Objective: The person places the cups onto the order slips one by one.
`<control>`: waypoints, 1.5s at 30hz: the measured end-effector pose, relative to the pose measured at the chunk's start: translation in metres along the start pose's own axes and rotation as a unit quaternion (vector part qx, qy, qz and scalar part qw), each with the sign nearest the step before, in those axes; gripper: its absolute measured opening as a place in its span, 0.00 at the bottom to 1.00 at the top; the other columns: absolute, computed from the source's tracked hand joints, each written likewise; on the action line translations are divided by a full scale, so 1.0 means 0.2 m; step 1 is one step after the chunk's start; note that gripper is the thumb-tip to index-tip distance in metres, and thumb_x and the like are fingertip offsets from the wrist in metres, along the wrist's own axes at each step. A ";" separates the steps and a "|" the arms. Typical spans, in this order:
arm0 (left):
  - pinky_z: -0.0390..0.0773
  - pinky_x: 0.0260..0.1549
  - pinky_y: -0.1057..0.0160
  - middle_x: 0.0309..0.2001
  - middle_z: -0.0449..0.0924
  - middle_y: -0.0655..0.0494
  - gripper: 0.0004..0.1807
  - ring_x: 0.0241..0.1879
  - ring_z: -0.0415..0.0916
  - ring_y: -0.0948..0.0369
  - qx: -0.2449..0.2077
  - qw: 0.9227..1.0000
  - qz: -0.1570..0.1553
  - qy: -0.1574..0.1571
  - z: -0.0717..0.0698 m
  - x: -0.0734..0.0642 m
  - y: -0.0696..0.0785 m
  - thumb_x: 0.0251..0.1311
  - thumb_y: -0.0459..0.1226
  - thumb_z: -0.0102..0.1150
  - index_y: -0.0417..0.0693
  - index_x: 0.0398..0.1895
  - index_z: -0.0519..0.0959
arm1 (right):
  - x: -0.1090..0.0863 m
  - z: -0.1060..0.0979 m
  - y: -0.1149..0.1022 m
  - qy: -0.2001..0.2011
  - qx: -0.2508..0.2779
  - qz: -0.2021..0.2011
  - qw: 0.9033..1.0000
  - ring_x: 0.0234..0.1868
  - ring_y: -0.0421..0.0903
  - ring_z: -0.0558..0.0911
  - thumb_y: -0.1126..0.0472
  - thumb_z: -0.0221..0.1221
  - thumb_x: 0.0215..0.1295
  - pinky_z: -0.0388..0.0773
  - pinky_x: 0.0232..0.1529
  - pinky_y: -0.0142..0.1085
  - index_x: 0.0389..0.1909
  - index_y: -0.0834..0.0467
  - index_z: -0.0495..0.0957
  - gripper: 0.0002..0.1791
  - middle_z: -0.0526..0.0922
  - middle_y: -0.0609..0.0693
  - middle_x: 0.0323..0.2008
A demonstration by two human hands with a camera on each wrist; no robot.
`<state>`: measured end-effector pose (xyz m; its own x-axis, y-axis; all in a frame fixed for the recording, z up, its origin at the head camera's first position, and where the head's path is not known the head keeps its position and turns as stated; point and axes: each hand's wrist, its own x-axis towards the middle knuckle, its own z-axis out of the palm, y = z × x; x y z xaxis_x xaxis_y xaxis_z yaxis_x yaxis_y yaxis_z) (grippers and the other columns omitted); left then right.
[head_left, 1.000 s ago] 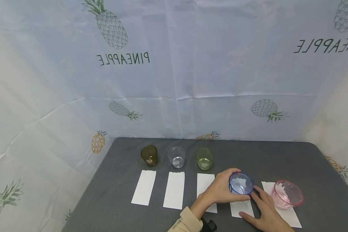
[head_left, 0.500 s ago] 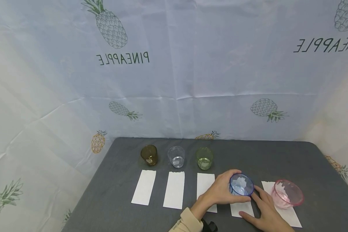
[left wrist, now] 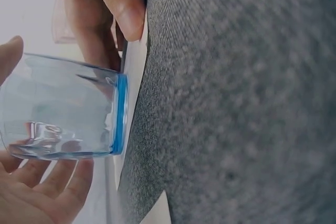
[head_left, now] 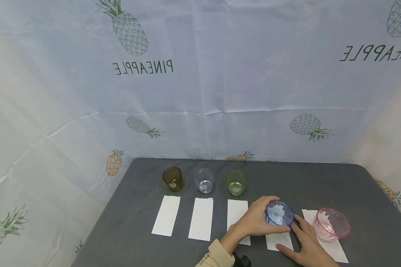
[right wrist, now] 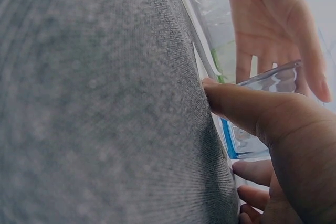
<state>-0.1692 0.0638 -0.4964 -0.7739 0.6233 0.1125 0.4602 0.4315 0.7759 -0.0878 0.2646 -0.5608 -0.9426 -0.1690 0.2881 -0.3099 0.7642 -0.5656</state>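
Head view caught the left hand on the near side of a blue glass, its thumb on one flank and its fingers on the other, spread no wider than the glass between them. The glass stood mouth up over a white paper strip, its open rim facing the camera and its blue base pointing down at the strip. Its long axis, running from rim to base, was close to vertical (in the left wrist view it lay sideways, but so did the tabletop). I could not tell whether the base touched the paper or sat just above it.

The right hand had its thumb spread well away from its fingers and gripped nothing; its thumb tip was at the strip, while its index finger reached to the side of the blue glass, contact being unclear.

Just beyond that hand, a pink glass stood mouth up on another strip. Farther back on the grey table, a green glass, a clear glass and a brown glass made a row, mouths upward too.
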 end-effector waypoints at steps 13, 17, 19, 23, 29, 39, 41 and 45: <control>0.77 0.54 0.69 0.66 0.73 0.65 0.43 0.61 0.72 0.69 -0.016 1.000 -0.020 -0.001 0.01 0.00 0.01 0.52 0.52 0.76 0.59 0.72 0.69 | 0.02 -0.05 -0.03 -0.054 -0.026 0.045 0.997 0.64 0.71 0.62 0.46 0.77 0.46 0.63 0.56 0.76 0.63 0.74 0.73 0.49 0.63 0.74 0.66; 0.77 0.53 0.70 0.65 0.74 0.65 0.43 0.60 0.72 0.71 -0.017 1.000 -0.013 0.000 0.01 0.00 0.00 0.52 0.52 0.76 0.57 0.72 0.69 | 0.03 -0.05 -0.04 -0.069 -0.029 0.060 0.995 0.65 0.71 0.62 0.45 0.76 0.47 0.63 0.57 0.77 0.63 0.75 0.72 0.49 0.63 0.75 0.67; 0.77 0.53 0.71 0.65 0.75 0.65 0.44 0.60 0.73 0.71 -0.014 1.000 -0.011 0.001 0.01 0.00 0.00 0.52 0.52 0.77 0.57 0.72 0.69 | 0.03 -0.05 -0.04 -0.075 -0.031 0.065 0.995 0.65 0.71 0.62 0.45 0.76 0.49 0.63 0.57 0.77 0.63 0.75 0.72 0.49 0.63 0.75 0.67; 0.77 0.53 0.71 0.64 0.75 0.65 0.44 0.60 0.73 0.71 -0.010 1.000 -0.007 0.004 0.01 0.00 0.00 0.51 0.52 0.77 0.57 0.72 0.70 | 0.03 -0.05 -0.04 -0.075 -0.035 0.062 0.995 0.64 0.71 0.63 0.45 0.76 0.48 0.63 0.57 0.76 0.63 0.75 0.72 0.50 0.64 0.75 0.66; 0.77 0.52 0.72 0.63 0.76 0.64 0.44 0.59 0.73 0.71 -0.007 1.000 -0.002 0.006 0.01 0.00 -0.01 0.51 0.52 0.77 0.56 0.72 0.70 | 0.04 -0.06 -0.05 -0.076 -0.044 0.058 0.994 0.63 0.71 0.66 0.45 0.77 0.48 0.67 0.56 0.76 0.63 0.75 0.73 0.50 0.66 0.75 0.66; 0.77 0.53 0.72 0.63 0.76 0.64 0.44 0.60 0.73 0.71 0.004 1.000 0.003 0.008 0.01 0.00 0.00 0.52 0.53 0.76 0.57 0.72 0.69 | 0.04 -0.04 -0.06 -0.021 -0.032 0.029 0.999 0.60 0.68 0.73 0.48 0.81 0.40 0.74 0.62 0.67 0.64 0.73 0.69 0.54 0.72 0.72 0.62; 0.77 0.54 0.72 0.64 0.76 0.64 0.44 0.60 0.73 0.71 0.012 1.000 0.010 0.007 0.01 0.00 0.00 0.52 0.53 0.75 0.56 0.72 0.68 | 0.04 -0.03 -0.06 0.017 -0.022 0.000 1.000 0.61 0.57 0.73 0.50 0.83 0.36 0.68 0.75 0.44 0.65 0.70 0.68 0.56 0.74 0.70 0.60; 0.76 0.57 0.71 0.67 0.73 0.62 0.47 0.63 0.71 0.70 0.025 0.999 0.027 0.000 0.00 -0.01 -0.01 0.54 0.54 0.74 0.56 0.76 0.64 | 0.05 -0.02 -0.07 0.084 0.013 -0.051 0.995 0.65 0.23 0.60 0.56 0.84 0.30 0.40 0.61 0.04 0.72 0.67 0.62 0.64 0.75 0.69 0.59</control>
<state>-0.1685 0.0628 -0.4976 -0.7482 0.6456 0.1531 0.5219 0.4300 0.7367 -0.0919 0.2546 -0.5459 -0.8724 -0.1361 0.4694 -0.4080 0.7315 -0.5463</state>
